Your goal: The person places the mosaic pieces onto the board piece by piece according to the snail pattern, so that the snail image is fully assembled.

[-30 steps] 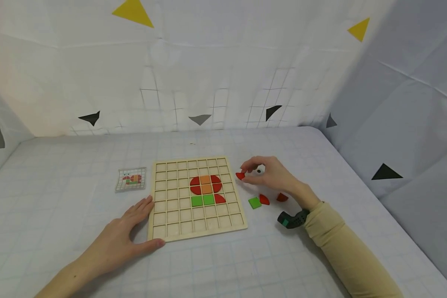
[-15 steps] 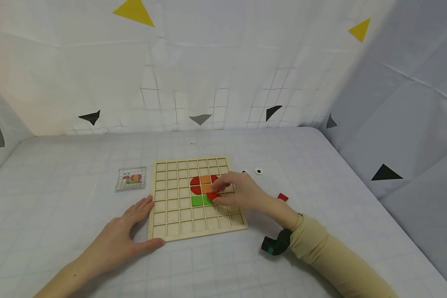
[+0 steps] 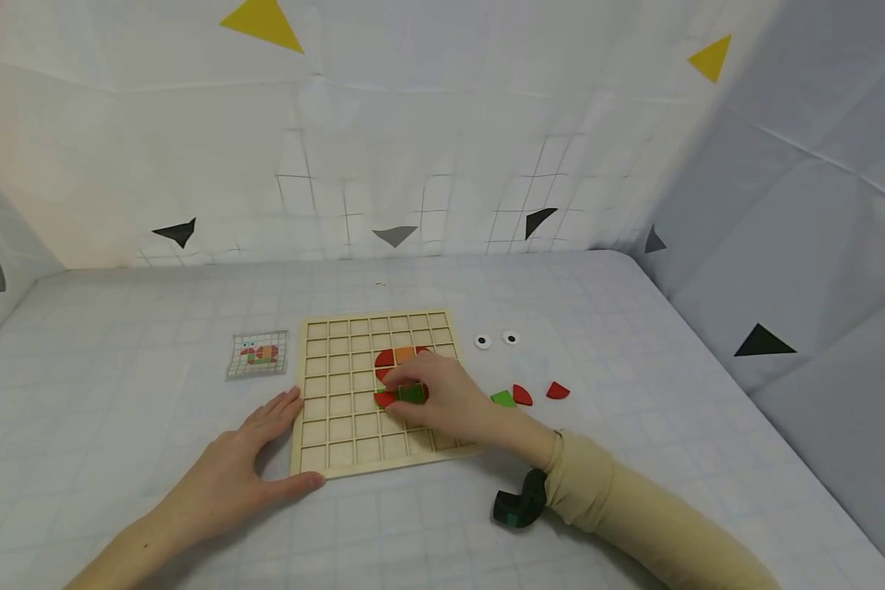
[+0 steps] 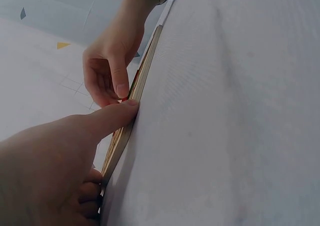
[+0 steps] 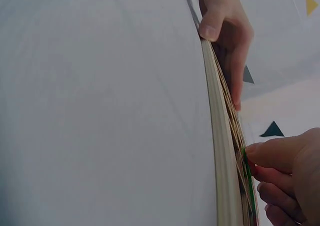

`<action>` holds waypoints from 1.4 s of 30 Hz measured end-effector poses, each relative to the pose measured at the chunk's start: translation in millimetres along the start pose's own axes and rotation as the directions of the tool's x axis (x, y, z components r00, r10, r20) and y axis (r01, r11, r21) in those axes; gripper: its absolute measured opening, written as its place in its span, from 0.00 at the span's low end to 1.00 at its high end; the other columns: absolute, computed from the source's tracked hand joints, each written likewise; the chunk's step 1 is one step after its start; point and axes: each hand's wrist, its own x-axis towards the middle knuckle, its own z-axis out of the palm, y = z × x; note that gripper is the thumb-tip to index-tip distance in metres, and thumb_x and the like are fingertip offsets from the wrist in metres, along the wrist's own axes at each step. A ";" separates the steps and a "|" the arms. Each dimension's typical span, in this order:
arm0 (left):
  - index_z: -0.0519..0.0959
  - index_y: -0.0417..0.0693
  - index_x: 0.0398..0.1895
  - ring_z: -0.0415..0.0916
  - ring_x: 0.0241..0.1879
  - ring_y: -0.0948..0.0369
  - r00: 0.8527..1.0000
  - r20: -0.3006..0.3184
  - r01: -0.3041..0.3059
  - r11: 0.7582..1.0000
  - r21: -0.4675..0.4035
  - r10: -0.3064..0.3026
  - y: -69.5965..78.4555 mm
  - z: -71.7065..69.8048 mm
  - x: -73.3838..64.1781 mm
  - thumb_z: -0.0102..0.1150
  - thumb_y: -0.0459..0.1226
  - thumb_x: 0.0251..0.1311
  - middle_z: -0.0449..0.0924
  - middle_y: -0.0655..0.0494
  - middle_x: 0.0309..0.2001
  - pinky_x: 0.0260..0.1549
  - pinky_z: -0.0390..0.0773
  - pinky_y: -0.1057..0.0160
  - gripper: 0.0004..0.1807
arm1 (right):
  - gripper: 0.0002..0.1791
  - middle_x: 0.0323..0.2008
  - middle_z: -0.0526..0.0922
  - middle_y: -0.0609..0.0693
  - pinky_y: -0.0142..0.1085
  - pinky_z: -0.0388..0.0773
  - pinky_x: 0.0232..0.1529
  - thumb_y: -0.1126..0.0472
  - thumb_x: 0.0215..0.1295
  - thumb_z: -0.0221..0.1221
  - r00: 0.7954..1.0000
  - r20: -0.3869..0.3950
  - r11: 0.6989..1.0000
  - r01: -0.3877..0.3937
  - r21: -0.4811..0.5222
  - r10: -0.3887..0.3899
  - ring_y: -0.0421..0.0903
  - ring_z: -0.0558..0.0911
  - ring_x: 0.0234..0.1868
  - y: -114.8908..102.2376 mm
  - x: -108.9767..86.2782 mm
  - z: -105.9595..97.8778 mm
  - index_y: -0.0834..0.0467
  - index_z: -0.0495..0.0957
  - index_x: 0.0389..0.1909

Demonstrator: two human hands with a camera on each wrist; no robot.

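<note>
My right hand (image 3: 450, 397) pinches a small red quarter-round tile (image 3: 383, 400) between thumb and fingertips, low over the wooden grid board (image 3: 339, 360). That tile overlaps the left end of a row of green square tiles (image 3: 411, 394) in the head view. Behind the fingers, red rounded tiles (image 3: 385, 358) and an orange tile (image 3: 405, 353) lie in the grid, partly covered by the hand. My left hand (image 3: 229, 471) rests at the board's front left corner, its fingers along the left edge and its thumb (image 4: 117, 115) at the front edge.
A small picture card (image 3: 258, 354) lies left of the board. To the right are two round eye pieces (image 3: 483, 341), a green square tile (image 3: 503, 399) and two red quarter-round tiles (image 3: 522, 395). White sheets form the back and side walls.
My right hand has carried the red quarter-round tile leftward, from beside the board's right edge to over the green tiles. The left hand has stayed at the board's corner.
</note>
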 end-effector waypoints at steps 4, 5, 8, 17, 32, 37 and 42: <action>0.62 0.52 0.76 0.56 0.75 0.46 1.000 0.002 -0.001 1.000 -0.006 0.001 -0.1 -0.2 -0.6 0.63 0.72 0.48 0.57 0.58 0.78 0.63 0.65 0.34 0.56 | 0.14 0.42 0.86 0.44 0.31 0.78 0.46 0.58 0.61 0.70 1.000 -0.017 1.000 -0.010 0.006 0.010 0.39 0.81 0.43 -6.5 4.8 8.1 0.56 0.84 0.47; 0.62 0.52 0.76 0.56 0.75 0.46 1.000 0.002 -0.003 1.000 -0.006 0.003 -0.1 -0.1 -0.7 0.63 0.71 0.48 0.57 0.58 0.78 0.63 0.65 0.34 0.56 | 0.13 0.41 0.86 0.43 0.31 0.78 0.45 0.58 0.61 0.70 1.000 -0.025 1.000 -0.006 0.003 0.006 0.39 0.80 0.43 -7.3 5.9 10.0 0.55 0.84 0.46; 0.62 0.53 0.77 0.56 0.75 0.46 1.000 0.000 -0.004 1.000 -0.001 0.004 0.0 -0.3 -0.7 0.62 0.72 0.48 0.57 0.57 0.78 0.63 0.65 0.33 0.56 | 0.13 0.39 0.86 0.43 0.29 0.77 0.44 0.59 0.60 0.70 0.998 -0.055 1.000 0.014 -0.007 -0.014 0.39 0.79 0.41 -8.9 8.0 14.2 0.55 0.84 0.45; 0.62 0.52 0.77 0.56 0.75 0.46 1.000 0.000 -0.001 1.000 -0.002 0.001 0.3 -0.3 -0.5 0.62 0.72 0.48 0.57 0.57 0.78 0.62 0.65 0.33 0.56 | 0.12 0.38 0.86 0.45 0.28 0.77 0.43 0.59 0.59 0.71 0.988 -0.131 0.997 0.077 -0.002 -0.077 0.40 0.79 0.41 -8.0 7.7 24.1 0.56 0.84 0.44; 0.63 0.51 0.76 0.56 0.75 0.44 1.000 0.004 0.004 1.000 -0.011 -0.004 1.0 -1.0 -0.6 0.62 0.72 0.48 0.57 0.56 0.78 0.62 0.65 0.33 0.57 | 0.11 0.38 0.87 0.43 0.28 0.73 0.40 0.58 0.59 0.72 0.971 -0.199 0.991 0.128 -0.041 -0.134 0.41 0.76 0.38 -7.1 5.5 30.9 0.55 0.84 0.41; 0.63 0.51 0.76 0.55 0.75 0.44 1.000 0.004 0.003 1.000 -0.015 -0.003 0.8 -0.8 -0.2 0.62 0.72 0.48 0.57 0.56 0.78 0.63 0.65 0.32 0.56 | 0.11 0.37 0.87 0.43 0.28 0.72 0.38 0.58 0.58 0.72 0.965 -0.221 0.989 0.136 -0.050 -0.144 0.41 0.75 0.37 -6.7 5.4 31.7 0.55 0.84 0.41; 0.62 0.52 0.76 0.55 0.75 0.44 1.000 0.007 0.004 1.000 -0.008 -0.004 0.9 -0.6 0.5 0.62 0.72 0.48 0.57 0.56 0.78 0.63 0.65 0.32 0.57 | 0.11 0.37 0.87 0.44 0.28 0.73 0.39 0.59 0.58 0.72 0.961 -0.231 0.989 0.142 -0.048 -0.149 0.41 0.76 0.37 -6.4 4.8 31.2 0.55 0.84 0.40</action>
